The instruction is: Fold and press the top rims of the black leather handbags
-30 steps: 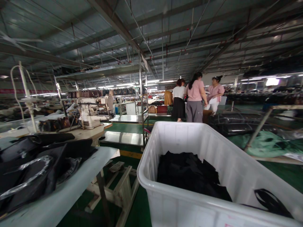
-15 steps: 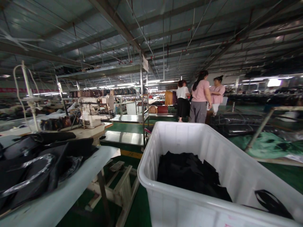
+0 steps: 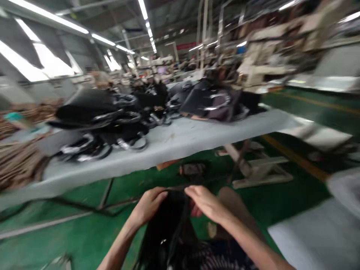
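Over my lap hangs a black bag (image 3: 165, 225), its outline smeared by motion, with a small metallic glint low on its front. My left hand (image 3: 149, 205) pinches its top edge at the left. At the right end of the same edge, my right hand (image 3: 203, 202) grips with thumb and fingers closed. The bag's lower part runs out of the frame at the bottom.
A long table with a pale cover (image 3: 180, 137) stands in front, bearing black bags (image 3: 92, 107) with plastic-wrapped handles. Brown strips (image 3: 22, 165) lie at its left end. A white bin (image 3: 317, 228) is at lower right, and table legs (image 3: 244, 161) stand on the green floor.
My view has swung left and down, from the white bin and several people to the table. Both my hands and the black bag have come into view; the bin is now at lower right.
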